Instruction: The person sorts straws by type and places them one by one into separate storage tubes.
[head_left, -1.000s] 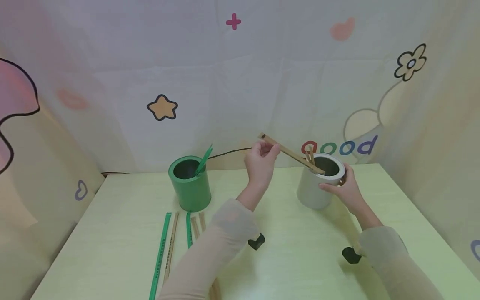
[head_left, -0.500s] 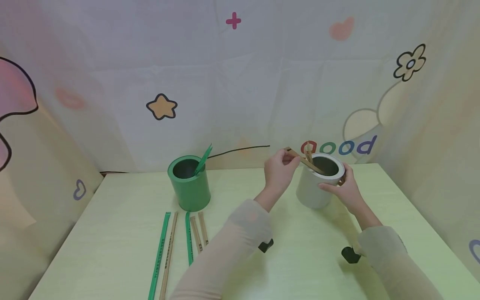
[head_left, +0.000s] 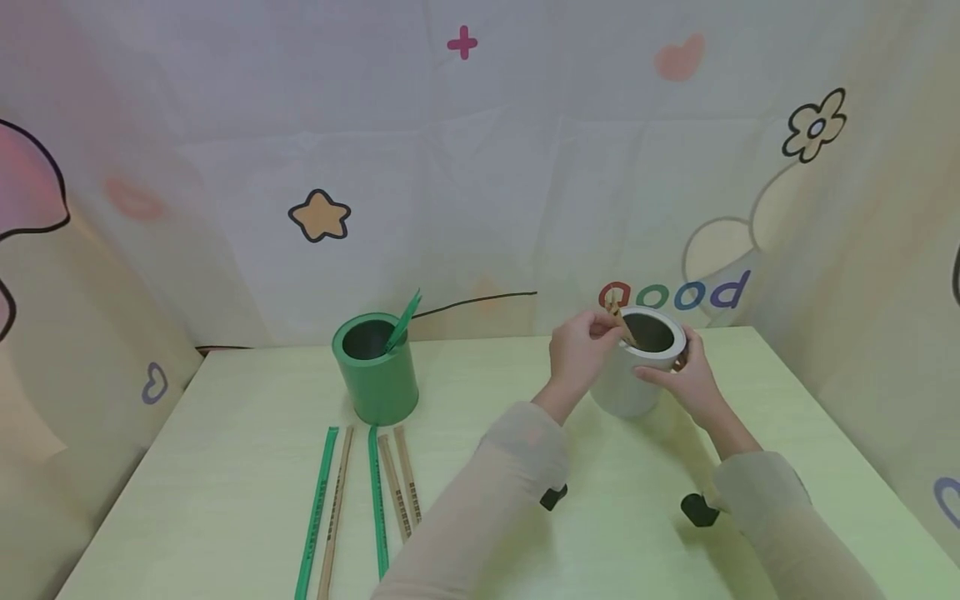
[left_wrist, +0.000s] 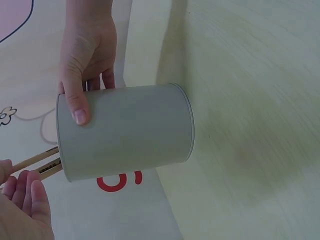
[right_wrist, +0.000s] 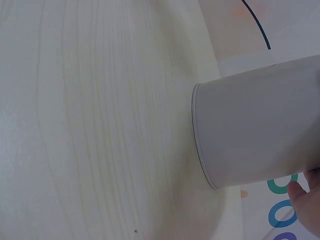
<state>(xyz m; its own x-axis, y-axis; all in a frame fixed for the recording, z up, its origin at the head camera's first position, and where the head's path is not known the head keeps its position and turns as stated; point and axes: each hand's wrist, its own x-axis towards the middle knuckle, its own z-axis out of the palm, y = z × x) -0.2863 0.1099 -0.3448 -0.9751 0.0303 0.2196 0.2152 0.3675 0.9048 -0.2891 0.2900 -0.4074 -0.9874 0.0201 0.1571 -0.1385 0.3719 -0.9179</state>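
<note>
In the head view, pinching a brown paper-wrapped stick [head_left: 627, 333] between thumb and fingers of the left hand [head_left: 585, 348] at the mouth of a white cylindrical holder [head_left: 627, 387], gripped near the rim by the right hand [head_left: 690, 379]. From the left wrist, seen with the right thumb laid along the holder's wall and two brown sticks [left_wrist: 51, 169] angled into its mouth. From the right wrist, shown with right fingers at the holder's side, too cropped to judge.

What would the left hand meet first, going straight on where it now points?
Most likely the rim of the white container, just beyond the left hand in the head view; depth is unclear, so it may pass above.
</note>
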